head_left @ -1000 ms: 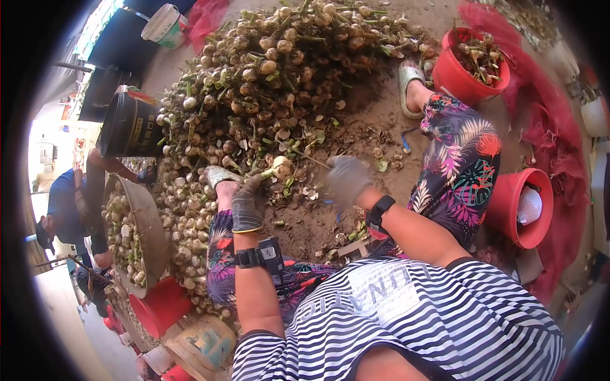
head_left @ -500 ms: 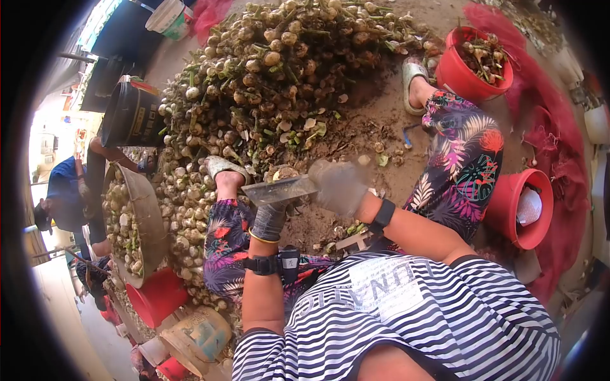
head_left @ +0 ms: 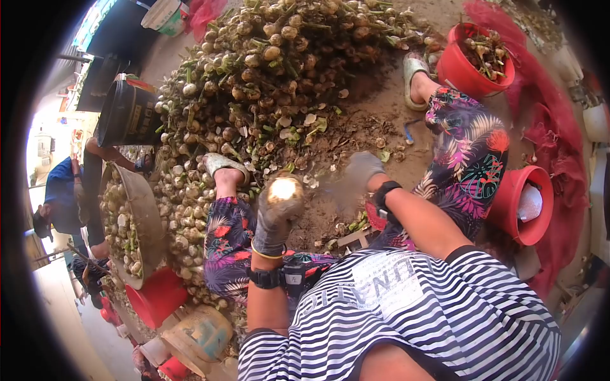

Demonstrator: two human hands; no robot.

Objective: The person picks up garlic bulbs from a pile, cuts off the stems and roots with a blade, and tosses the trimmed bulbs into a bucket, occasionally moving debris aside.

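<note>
My left hand (head_left: 277,213), in a dirty grey glove, is wrapped round a garlic bulb (head_left: 284,189) whose pale top catches bright light. To its right my gloved right hand (head_left: 365,170) is raised and smeared by motion. A blurred grey knife blade (head_left: 340,195) extends from it to the lower left, apart from the bulb. Its handle is hidden in the fist. Below the hands, cut stems and peelings lie on the soil between my legs.
A large heap of garlic (head_left: 254,70) lies ahead. Red buckets (head_left: 450,60) stand at the right, one with stemmed garlic. At the left are a wide basin (head_left: 149,219) of bulbs, a black bucket (head_left: 117,114) and a person in blue (head_left: 63,197). Red netting (head_left: 553,146) lies far right.
The knife and my right hand have moved right and away from my left hand, which was behind the blade. The bulb in my left hand is now turned up in plain view.
</note>
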